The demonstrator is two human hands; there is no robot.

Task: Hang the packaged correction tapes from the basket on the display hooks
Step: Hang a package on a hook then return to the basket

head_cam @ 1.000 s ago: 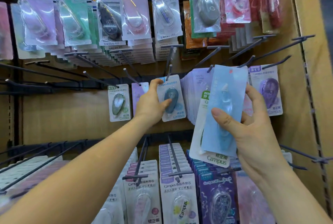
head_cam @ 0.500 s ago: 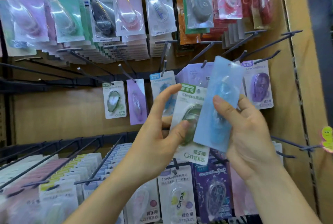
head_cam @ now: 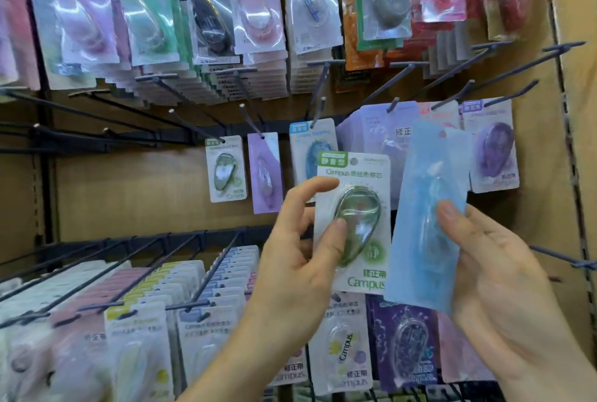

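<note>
While the left hand (head_cam: 300, 266) pinches a green-and-white card pack (head_cam: 355, 220), the right hand (head_cam: 497, 279) grips a blue plastic pack (head_cam: 426, 201) at three o'clock.

I see the short pack (head_cam: 361, 175) in my left hand (head_cam: 300, 259), just left of the long pack (head_cam: 426, 217) in my right hand (head_cam: 504, 288), whose near edge overlaps in front of it. Behind both, the middle hooks (head_cam: 252, 120) carry hanging packs (head_cam: 226, 169), with a crowded upper row (head_cam: 258, 14) above and a lower row (head_cam: 200, 321) beneath.
</note>
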